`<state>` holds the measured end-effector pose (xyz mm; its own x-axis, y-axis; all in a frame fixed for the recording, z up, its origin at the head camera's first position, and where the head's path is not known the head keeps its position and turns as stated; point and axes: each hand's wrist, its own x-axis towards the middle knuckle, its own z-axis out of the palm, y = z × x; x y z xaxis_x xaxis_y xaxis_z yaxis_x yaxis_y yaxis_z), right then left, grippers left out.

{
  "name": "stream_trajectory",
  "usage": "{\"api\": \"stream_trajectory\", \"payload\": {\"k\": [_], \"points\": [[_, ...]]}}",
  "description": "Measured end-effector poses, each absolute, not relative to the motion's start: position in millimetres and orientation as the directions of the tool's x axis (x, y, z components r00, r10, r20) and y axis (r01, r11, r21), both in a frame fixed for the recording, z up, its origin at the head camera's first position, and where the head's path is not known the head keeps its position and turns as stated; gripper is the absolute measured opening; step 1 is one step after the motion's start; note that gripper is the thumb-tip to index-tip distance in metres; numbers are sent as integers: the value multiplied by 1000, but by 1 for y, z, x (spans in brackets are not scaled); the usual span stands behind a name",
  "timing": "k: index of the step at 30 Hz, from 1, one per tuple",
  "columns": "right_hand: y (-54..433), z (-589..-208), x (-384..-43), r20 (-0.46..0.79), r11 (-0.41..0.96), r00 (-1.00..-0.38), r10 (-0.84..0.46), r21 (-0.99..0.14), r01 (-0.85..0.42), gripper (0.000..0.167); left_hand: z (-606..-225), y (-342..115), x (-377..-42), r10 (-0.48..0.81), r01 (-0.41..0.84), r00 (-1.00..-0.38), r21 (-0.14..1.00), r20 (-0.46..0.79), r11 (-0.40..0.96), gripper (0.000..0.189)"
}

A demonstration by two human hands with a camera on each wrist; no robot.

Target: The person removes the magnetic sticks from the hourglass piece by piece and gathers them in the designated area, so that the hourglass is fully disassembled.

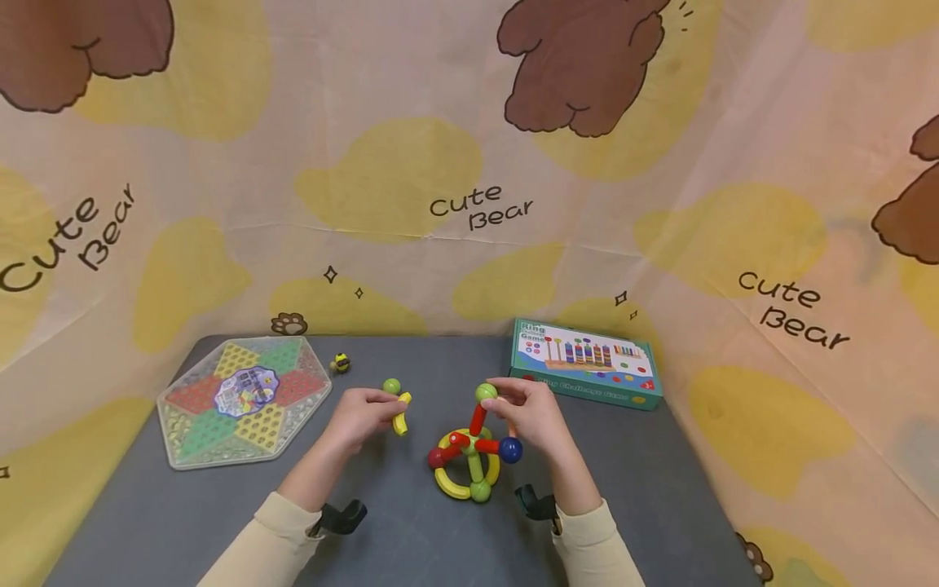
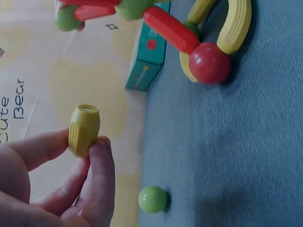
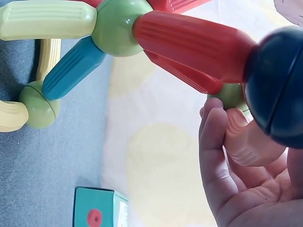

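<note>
Between the fingertips of my left hand (image 1: 364,417) is a short curved yellow rod (image 2: 84,130), its end hole facing the left wrist camera. My right hand (image 1: 530,414) pinches a green ball (image 1: 486,394) at the top of a ball-and-rod toy structure. Under that ball a red rod (image 1: 478,421) runs down to a central green ball (image 3: 120,26). Other rods lead out to a blue ball (image 1: 510,449) and a red ball (image 2: 209,63). A peach-coloured curved rod (image 3: 253,142) lies by the right fingers, beside the blue ball. Curved yellow pieces (image 1: 451,486) form the ring-shaped base.
A loose green ball (image 1: 392,386) lies beyond my left hand. Back left is a hexagonal board game case (image 1: 293,424), with a small yellow-and-black toy (image 1: 341,363) beside it. A green ring game box (image 1: 587,363) lies back right, against the bear-print cloth (image 1: 381,285).
</note>
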<state>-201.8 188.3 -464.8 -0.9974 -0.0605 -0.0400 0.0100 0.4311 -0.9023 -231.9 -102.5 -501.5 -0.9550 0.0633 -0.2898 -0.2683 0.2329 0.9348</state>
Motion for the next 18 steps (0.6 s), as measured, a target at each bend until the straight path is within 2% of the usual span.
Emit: {"api": "stream_trajectory", "payload": {"k": [8,18], "points": [[189,-465,-202,-36,434,-997,-68,-901,3,33,-502,-120,-229,33,-279,-955,927,-296,250,33],[188,-464,-201,-46,441,-997,-59,-897,15,33,-512,-151,-233,6,-310,-943,881,-334,357,39]]}}
